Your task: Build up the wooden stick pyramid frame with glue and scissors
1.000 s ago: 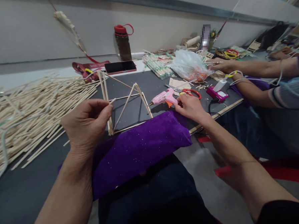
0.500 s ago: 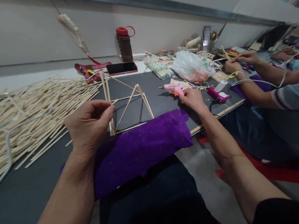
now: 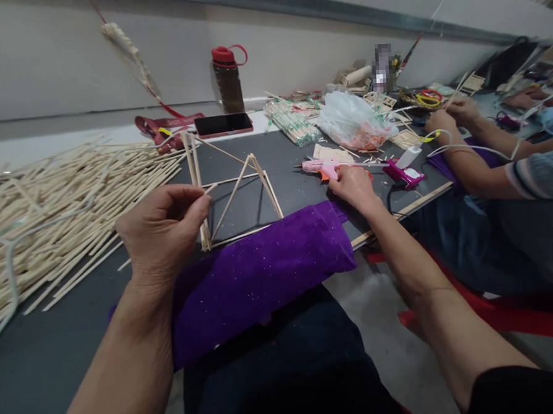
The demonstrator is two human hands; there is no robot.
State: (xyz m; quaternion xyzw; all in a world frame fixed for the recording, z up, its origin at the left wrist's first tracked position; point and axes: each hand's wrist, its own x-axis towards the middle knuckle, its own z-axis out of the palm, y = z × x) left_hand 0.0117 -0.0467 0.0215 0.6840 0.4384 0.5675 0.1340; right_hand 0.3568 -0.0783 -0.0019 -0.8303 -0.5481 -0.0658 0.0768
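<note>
Between thumb and fingers my left hand [image 3: 166, 222] pinches a short wooden stick [image 3: 212, 188], its tip poking out to the right. Just beyond stands a frame of glued wooden sticks [image 3: 230, 203], with a triangle on its right side and upright sticks on its left. My right hand [image 3: 353, 184] is closed around the handle of a pink hot glue gun [image 3: 318, 166], whose nozzle points left over the table. A purple cloth [image 3: 266, 272] lies across the table edge and my lap, in front of the frame.
A heap of wooden sticks [image 3: 73, 211] covers the left. Behind are a phone [image 3: 223, 124], a bottle [image 3: 228, 83], a lanyard [image 3: 161, 129], wrapped sticks [image 3: 290, 123] and a plastic bag [image 3: 353, 119]. At right, a magenta power box [image 3: 404, 174] sits near a co-worker's hands [image 3: 448, 116].
My right hand has shifted its hold on the glue gun slightly, and the gun lies more level. The co-worker's hands have moved a little. My left hand stays pinched on the stick.
</note>
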